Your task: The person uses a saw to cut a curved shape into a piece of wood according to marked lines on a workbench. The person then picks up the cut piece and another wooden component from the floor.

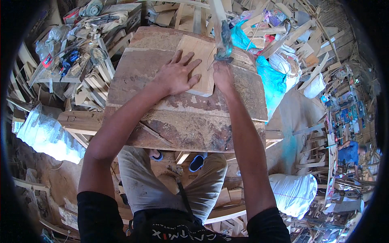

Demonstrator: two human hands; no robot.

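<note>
A pale wooden board (202,52) lies on a worn, sawdust-covered wooden work table (178,121). My left hand (177,75) rests flat on the board with its fingers spread. At the board's right edge, my right hand (223,75) is closed, its fingers curled against the wood and partly hidden. Just beyond that hand stands an upright post with a teal lower end (224,50), which looks like the guide of a band saw. No blade can be made out clearly. A thin curved line shows on the board near my right hand.
Loose wood scrap surrounds the table. At the left, a side bench holds a plastic bottle (45,56) and a blue-black tool (69,62). Turquoise sacking (269,85) hangs by the table's right edge. A white sack (293,194) lies lower right. Another person (349,153) is far right.
</note>
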